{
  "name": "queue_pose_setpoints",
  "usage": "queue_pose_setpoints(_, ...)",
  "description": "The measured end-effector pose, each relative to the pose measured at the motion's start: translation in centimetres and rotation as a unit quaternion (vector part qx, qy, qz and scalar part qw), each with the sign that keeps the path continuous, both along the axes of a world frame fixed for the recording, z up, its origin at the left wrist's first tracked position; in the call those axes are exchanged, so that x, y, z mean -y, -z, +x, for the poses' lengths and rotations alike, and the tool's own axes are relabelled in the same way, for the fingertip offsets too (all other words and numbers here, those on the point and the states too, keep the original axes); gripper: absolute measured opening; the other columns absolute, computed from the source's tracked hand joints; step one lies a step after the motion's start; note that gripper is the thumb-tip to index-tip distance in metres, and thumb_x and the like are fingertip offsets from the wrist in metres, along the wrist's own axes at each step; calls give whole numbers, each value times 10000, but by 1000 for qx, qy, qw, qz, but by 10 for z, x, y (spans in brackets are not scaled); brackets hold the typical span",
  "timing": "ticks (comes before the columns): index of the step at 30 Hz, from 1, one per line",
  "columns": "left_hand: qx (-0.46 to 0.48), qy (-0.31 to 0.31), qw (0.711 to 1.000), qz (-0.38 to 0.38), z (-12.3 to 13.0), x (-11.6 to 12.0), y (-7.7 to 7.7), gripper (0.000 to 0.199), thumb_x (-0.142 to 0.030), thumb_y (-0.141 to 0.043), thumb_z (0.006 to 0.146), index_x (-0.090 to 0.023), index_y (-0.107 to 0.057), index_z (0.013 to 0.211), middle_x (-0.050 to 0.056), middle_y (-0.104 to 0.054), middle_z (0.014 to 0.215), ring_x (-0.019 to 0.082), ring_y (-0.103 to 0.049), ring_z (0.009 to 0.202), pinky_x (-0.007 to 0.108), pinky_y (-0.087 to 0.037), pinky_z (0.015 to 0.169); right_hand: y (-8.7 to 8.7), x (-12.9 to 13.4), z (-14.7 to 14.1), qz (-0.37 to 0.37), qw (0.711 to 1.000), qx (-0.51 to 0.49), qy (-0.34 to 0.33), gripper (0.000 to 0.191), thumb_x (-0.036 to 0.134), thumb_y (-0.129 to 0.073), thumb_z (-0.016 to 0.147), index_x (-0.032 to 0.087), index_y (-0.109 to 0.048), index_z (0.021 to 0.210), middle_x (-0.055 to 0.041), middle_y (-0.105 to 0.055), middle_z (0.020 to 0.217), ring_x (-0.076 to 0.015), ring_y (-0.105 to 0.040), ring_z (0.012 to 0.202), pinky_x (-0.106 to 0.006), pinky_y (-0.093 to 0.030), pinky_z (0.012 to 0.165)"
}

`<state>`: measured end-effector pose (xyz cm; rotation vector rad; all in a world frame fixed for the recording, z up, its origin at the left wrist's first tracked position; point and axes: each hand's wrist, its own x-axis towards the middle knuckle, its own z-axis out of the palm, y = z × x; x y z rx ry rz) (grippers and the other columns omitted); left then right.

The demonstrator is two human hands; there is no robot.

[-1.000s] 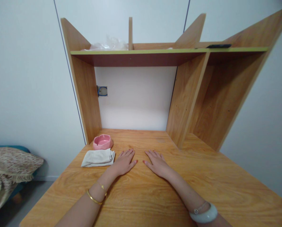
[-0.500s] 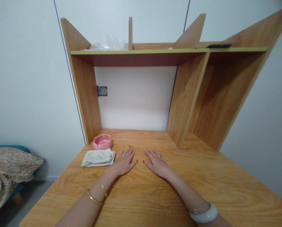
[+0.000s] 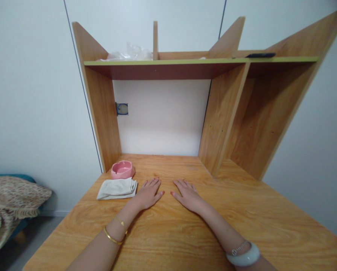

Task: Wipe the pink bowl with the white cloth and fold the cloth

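Note:
Both hands rest palm down on the wooden desk (image 3: 168, 237), a short gap between them. My left hand (image 3: 149, 194) lies flat with its fingers stretched and holds nothing. Just left of it is a folded pale grey cloth (image 3: 116, 189), close to the wrist. Behind the cloth stands a pink ashtray (image 3: 122, 170) with notches in its rim. My right hand (image 3: 187, 195) is flat too, fingers a little spread, touching only the desk top.
A wooden shelf unit (image 3: 168, 63) rises from the desk's back. On its top board lie a clear plastic bag (image 3: 130, 52) and a flat black object (image 3: 260, 55). A wall socket box (image 3: 122, 109) shows behind. At far left, a patterned fringed blanket (image 3: 14, 195) covers teal furniture.

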<state>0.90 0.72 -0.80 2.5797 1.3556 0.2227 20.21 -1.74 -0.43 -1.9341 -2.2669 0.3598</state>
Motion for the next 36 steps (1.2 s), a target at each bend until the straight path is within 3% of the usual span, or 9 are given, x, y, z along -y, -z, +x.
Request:
queue_pose_setpoints(15, 93, 13, 996, 1, -1, -5, 7, 585, -453, -332, 840, -94, -347, 1302, 158, -289, 1378, 227, -218, 1291, 393, -152, 1047, 6, -3, 2, 13, 1000, -17, -6, 625, 512, -306, 824, 160, -283, 1340, -100, -244, 1414, -297, -146, 1299, -475, -100, 1024)
queue_pose_setpoints(20, 207, 9, 975, 83, -3, -12, -1, 489, -328, -381, 828, -109, -395, 1266, 138, -339, 1362, 203, -265, 1276, 354, -205, 1048, 5, -2, 2, 16, 1000, -24, -2, 625, 512, -304, 823, 156, -291, 1337, -104, -258, 1408, -300, -141, 1300, -484, -101, 1023)
queue_pose_setpoints(23, 292, -60, 937, 185, -15, -24, -13, 467, -202, -401, 786, -139, -402, 1249, 106, -375, 1346, 200, -271, 1273, 380, -203, 1054, 5, -1, 2, 16, 999, -29, -4, 628, 514, -302, 823, 155, -289, 1338, -105, -258, 1408, -302, -146, 1299, -486, -106, 1023)
queue_pose_setpoints(26, 361, -209, 873, 252, -39, -39, -25, 468, -143, -442, 729, -124, -436, 1197, 128, -414, 1307, 244, -278, 1265, 431, -196, 1051, 4, -1, 2, 13, 999, -29, -5, 629, 514, -300, 823, 150, -294, 1336, -106, -257, 1409, -305, -145, 1299, -488, -108, 1022)
queue_pose_setpoints(29, 400, -362, 797, 271, -69, -50, -33, 475, -138, -500, 695, -133, -434, 1165, 144, -362, 1338, 293, -230, 1278, 495, -155, 1044, 4, -1, 2, 9, 1000, -24, -5, 630, 513, -301, 823, 148, -293, 1336, -107, -254, 1410, -308, -139, 1300, -489, -103, 1023)
queue_pose_setpoints(32, 421, -408, 767, 261, -93, -55, -34, 494, -109, -529, 675, -109, -418, 1157, 187, -283, 1368, 329, -194, 1283, 507, -146, 1040, 3, -1, 1, 6, 1000, -20, -1, 629, 511, -297, 824, 151, -283, 1341, -107, -251, 1411, -303, -138, 1301, -487, -106, 1022)
queue_pose_setpoints(36, 485, -439, 730, 197, -108, -62, -21, 480, -150, -544, 677, -107, -425, 1140, 206, -287, 1340, 336, -213, 1274, 500, -161, 1034, 1, 1, 0, 2, 1000, -14, -2, 622, 506, -287, 829, 153, -284, 1341, -104, -239, 1416, -299, -133, 1302, -482, -96, 1025)
